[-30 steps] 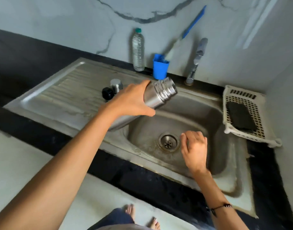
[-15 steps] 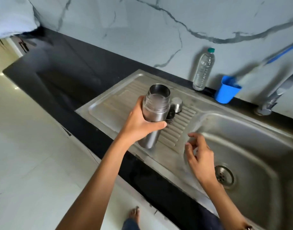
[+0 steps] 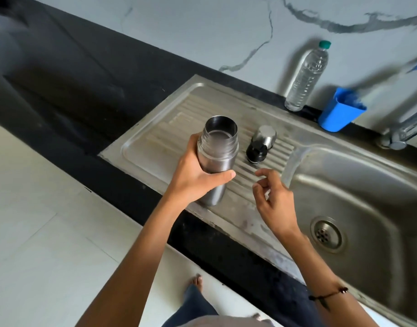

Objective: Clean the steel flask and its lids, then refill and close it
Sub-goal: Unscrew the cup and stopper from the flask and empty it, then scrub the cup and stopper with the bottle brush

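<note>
Left hand (image 3: 193,178) grips the open steel flask (image 3: 215,156) upright over the drainboard (image 3: 155,147). Right hand (image 3: 276,201) empty, fingers loosely curled (both lids (image 3: 260,143) stand just beyond).

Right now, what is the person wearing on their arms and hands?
Both forearms are bare, with no sleeves or gloves showing. The left hand has nothing on it. Below the right hand, a thin black cord bracelet circles the wrist, with a small dark bead and loose knotted ends. No rings visible.
</note>
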Demonstrator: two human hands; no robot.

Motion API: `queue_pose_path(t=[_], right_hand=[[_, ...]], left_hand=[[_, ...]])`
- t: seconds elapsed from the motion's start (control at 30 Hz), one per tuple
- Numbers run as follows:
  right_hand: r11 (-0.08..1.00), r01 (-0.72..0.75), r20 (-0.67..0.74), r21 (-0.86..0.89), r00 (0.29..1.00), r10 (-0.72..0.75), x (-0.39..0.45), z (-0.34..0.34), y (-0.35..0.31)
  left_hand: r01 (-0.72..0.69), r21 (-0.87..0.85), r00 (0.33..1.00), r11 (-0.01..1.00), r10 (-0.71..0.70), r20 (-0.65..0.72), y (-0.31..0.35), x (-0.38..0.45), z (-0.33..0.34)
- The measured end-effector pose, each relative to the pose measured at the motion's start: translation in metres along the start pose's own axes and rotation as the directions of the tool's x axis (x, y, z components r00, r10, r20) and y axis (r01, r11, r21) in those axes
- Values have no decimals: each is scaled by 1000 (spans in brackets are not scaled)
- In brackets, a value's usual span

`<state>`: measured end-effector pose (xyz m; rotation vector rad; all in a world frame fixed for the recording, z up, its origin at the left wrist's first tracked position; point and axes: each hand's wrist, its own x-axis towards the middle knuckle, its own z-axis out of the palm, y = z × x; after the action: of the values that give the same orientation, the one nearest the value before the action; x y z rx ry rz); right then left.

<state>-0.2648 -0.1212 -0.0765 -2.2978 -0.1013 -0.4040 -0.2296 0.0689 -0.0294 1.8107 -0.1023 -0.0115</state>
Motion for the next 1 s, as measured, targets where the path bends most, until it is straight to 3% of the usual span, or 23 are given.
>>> queue_pose_path(t=[0.4, 0.6, 0.67, 0.73, 0.8, 0.87, 1.0], right_hand=[[999, 35, 66, 24, 997, -36, 3, -4, 11], [996, 70, 68, 46, 995, -74, 2, -10, 13], [995, 78, 74, 61, 994, -83, 1, -12, 13], [994, 89, 76, 68, 993, -94, 0, -14, 13], [993, 96, 69, 75, 992, -101, -2, -16, 13], [992, 101, 57, 80, 993, -106, -3, -21, 15], [992, 101, 31, 80, 994, -104, -4, -38, 24]], left_hand=[[-39, -102, 999, 994, 37, -22, -13, -8, 3], [-87, 24, 989, 996, 89, -115, -13, -29, 7], [-141, 107, 958, 984, 163, -236, -14, -41, 10], [-229, 197, 868, 953, 291, -402, -14, -58, 12], [-314, 277, 777, 908, 413, -475, -10, -75, 14], [-352, 310, 765, 883, 462, -449, -2, -90, 23], [-448, 278, 810, 850, 518, -277, 14, -97, 64]])
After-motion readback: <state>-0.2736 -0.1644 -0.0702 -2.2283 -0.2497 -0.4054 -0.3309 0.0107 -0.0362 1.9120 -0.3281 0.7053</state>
